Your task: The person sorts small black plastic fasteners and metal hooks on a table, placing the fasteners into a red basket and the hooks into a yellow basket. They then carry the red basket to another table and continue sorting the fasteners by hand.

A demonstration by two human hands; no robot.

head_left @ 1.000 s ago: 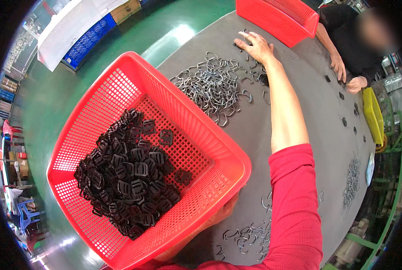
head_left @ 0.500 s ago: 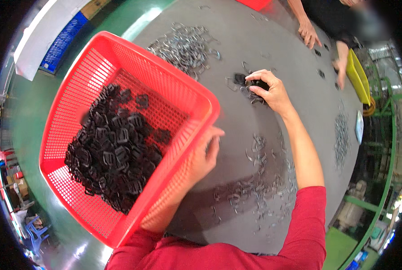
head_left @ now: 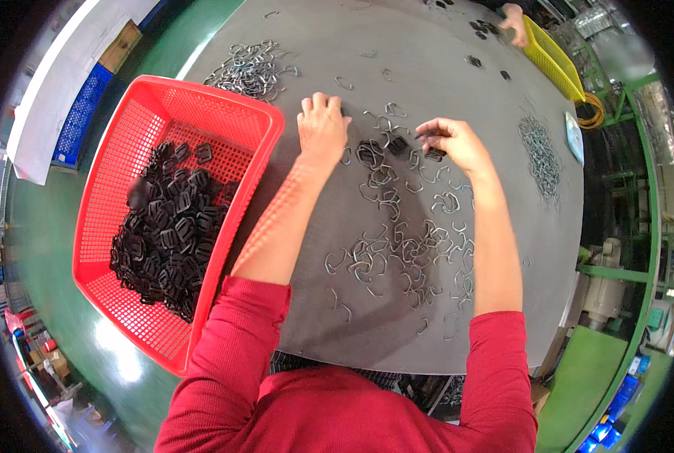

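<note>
Over the far middle of the grey table [head_left: 314,302], my left hand [head_left: 323,127] is closed with its fingers curled down. A dark edge shows by its thumb, but what it holds is hidden. Across from it, my right hand [head_left: 454,145] pinches a black plastic buckle [head_left: 433,154]. Between the hands lie more black buckles [head_left: 370,153] among bent metal wire rings [head_left: 386,195]. To the left stands a red perforated basket [head_left: 95,226], partly filled with black buckles [head_left: 174,234].
A heap of metal rings [head_left: 248,69] lies beyond the basket, and loose rings [head_left: 420,253] are scattered before me. Another metal pile [head_left: 539,157] is at the right. A co-worker's hand [head_left: 513,24] is by a yellow basket [head_left: 552,57], with black buckles near it.
My left hand has moved from beside the red basket out to the far middle of the table. My right hand remains near the buckles. The view has shifted.
</note>
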